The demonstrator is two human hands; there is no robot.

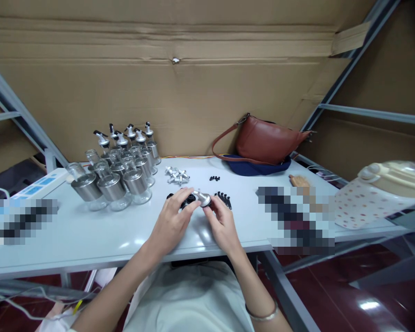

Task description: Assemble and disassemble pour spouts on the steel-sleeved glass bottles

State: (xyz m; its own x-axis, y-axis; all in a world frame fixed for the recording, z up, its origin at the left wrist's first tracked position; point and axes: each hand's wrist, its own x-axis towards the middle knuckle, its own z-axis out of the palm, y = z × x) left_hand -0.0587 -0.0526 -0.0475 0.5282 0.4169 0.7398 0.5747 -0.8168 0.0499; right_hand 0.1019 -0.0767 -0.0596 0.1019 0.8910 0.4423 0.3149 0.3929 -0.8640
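Note:
Close to the table's front, my right hand (pixel 224 223) holds a silver cone-shaped pourer cap (pixel 203 199) between thumb and fingers. My left hand (pixel 173 219) reaches in from the other side, its thumb and index finger closed at the cap's narrow spout. Several black round stoppers (pixel 190 199) lie beneath and beside my left fingers, partly hidden by them. Just past my right fingertips is a row of black levers (pixel 224 199). Farther back are a pile of silver spout pieces (pixel 177 175) and a small group of black bits (pixel 215 178).
Several glass bottles with steel bands (pixel 110 188) stand at the left, those at the back topped with pourers. A brown handbag (pixel 266 140) rests on a dark blue cloth (pixel 259 167) at back right. A dotted white container (pixel 359 200) is at the right edge of the table (pixel 100 235).

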